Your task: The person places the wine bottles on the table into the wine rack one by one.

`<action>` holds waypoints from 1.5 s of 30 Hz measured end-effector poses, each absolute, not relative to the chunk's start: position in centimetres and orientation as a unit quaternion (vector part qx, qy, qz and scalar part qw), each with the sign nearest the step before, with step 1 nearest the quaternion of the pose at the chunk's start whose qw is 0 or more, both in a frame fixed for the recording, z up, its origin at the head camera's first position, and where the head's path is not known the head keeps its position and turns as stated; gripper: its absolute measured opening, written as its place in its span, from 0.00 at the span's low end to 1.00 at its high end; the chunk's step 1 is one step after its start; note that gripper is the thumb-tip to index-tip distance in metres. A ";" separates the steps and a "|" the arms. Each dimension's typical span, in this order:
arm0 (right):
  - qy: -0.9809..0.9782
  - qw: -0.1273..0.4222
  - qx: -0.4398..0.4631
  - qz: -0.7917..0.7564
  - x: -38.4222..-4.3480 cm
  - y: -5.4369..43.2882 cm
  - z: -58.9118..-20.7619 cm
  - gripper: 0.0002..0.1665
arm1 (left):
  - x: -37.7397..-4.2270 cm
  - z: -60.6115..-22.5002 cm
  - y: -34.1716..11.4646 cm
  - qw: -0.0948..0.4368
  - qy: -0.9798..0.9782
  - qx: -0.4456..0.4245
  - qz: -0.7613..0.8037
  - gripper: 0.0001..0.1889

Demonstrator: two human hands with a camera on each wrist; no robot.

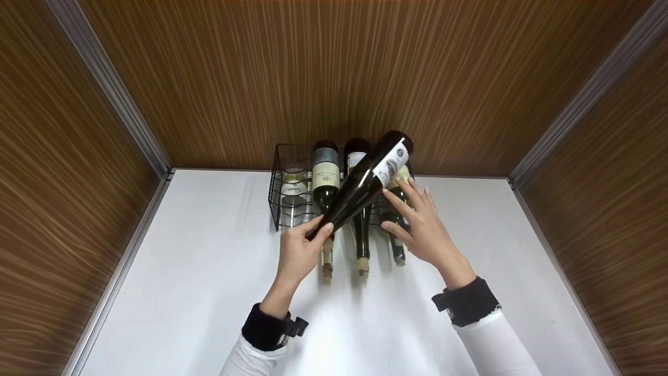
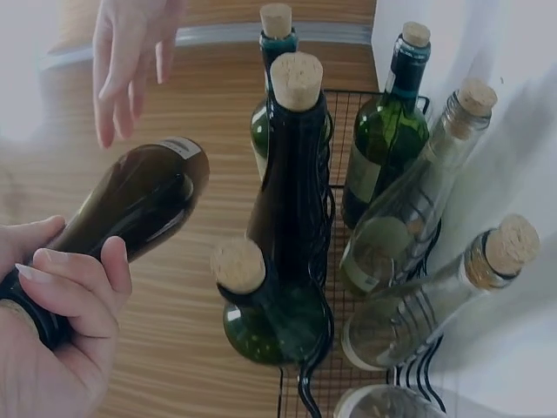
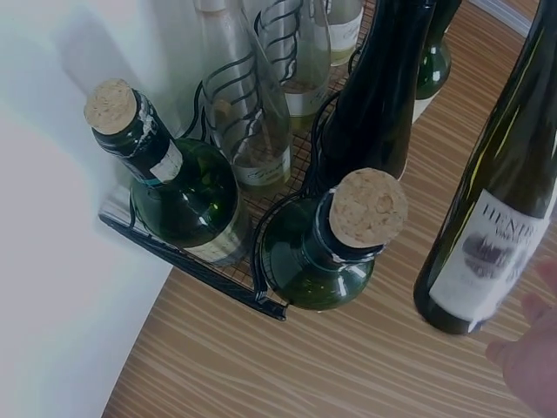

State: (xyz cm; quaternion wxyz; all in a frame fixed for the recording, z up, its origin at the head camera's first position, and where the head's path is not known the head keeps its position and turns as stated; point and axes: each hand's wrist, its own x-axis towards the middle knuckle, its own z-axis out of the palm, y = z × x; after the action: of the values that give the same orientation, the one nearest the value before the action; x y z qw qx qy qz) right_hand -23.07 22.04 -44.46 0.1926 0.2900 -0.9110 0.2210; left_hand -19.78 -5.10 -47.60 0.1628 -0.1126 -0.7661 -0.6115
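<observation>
My left hand (image 1: 301,250) grips a dark wine bottle (image 1: 360,183) by its neck. The bottle slants across the front of a black wire wine rack (image 1: 275,188), its base up to the right and its white label facing out. In the left wrist view, fingers (image 2: 74,283) curl round the neck of the held bottle (image 2: 139,200). My right hand (image 1: 425,230) is spread beside the lower part of the bottle, fingertips close to the label. From the right wrist, the bottle's label (image 3: 492,252) shows large print and a dark picture, with the right hand (image 3: 531,357) at its edge.
Several corked bottles lie in the rack, necks toward me, among them a green bottle (image 1: 326,180) with a cream label and a clear bottle (image 2: 409,222). The rack stands on a white surface (image 1: 219,250) against a wood-grain panel (image 1: 219,94); similar panels flank both sides.
</observation>
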 end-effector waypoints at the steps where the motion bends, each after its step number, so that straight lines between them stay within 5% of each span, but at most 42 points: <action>1: -0.913 0.189 0.287 0.221 -23.1 22.0 -44.5 0.38 | -19.8 -47.7 -5.3 0.162 -0.763 -0.107 -0.617 0.19; 22: -0.924 0.100 0.287 0.231 -22.9 20.1 -44.8 0.37 | -19.4 -48.7 -8.5 0.097 -0.724 0.068 -0.680 0.19; 45: -0.929 0.069 0.301 0.206 -22.9 17.7 -44.7 0.37 | -21.0 -50.4 -8.6 0.162 -0.775 0.140 -0.595 0.16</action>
State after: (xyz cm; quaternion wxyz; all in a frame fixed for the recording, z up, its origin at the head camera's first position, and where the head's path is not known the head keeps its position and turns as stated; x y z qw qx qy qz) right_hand -22.87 17.65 -44.68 0.0694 0.3011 -0.9286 0.2056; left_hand -21.04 -8.59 -50.42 0.1617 0.1396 -0.7751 -0.5946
